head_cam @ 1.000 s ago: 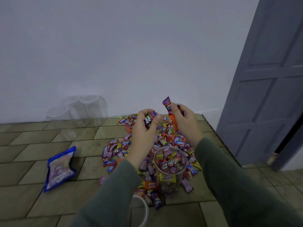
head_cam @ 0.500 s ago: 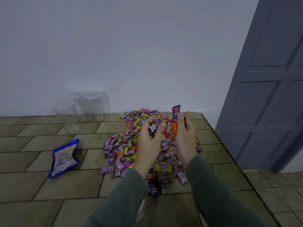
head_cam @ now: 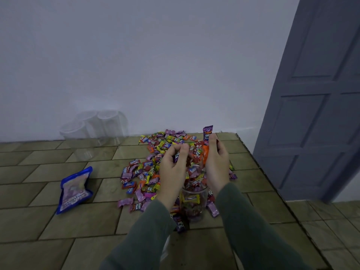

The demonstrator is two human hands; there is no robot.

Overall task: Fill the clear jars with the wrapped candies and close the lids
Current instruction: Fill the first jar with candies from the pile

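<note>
1. Left hand (head_cam: 171, 170): above the jar, at 10 o'clock from its mouth. Fingers curled around a few wrapped candies, one dark wrapper visible between fingertips and thumb.
2. Right hand (head_cam: 216, 164): at 2 o'clock from the jar mouth. Fingers curled, gripping an orange candy and a long purple candy stick (head_cam: 207, 132) that stands up past the fingertips.
3. Clear jar (head_cam: 192, 199): upright on the tiled floor (head_cam: 58, 227), directly under and between both hands. Lid off; filled with mixed wrappers close to the rim.
4. Candy pile (head_cam: 155, 166): loose wrapped pieces spread on the floor around the jar, running from the jar toward 12 o'clock up to the wall (head_cam: 155, 55).
5. Empty clear jars (head_cam: 91, 127): a cluster of three at 10 o'clock from the pile, against the wall, well apart from the hands.
6. Blue candy bag (head_cam: 75, 189): lies flat at 9 o'clock from the jar, apart from the pile.
7. Grey door (head_cam: 311, 94): at 2 o'clock, standing at the floor's right edge.
8. Pale rim partly visible under the left sleeve (head_cam: 136, 240) at 7 o'clock from the jar; cannot tell what it is.
</note>
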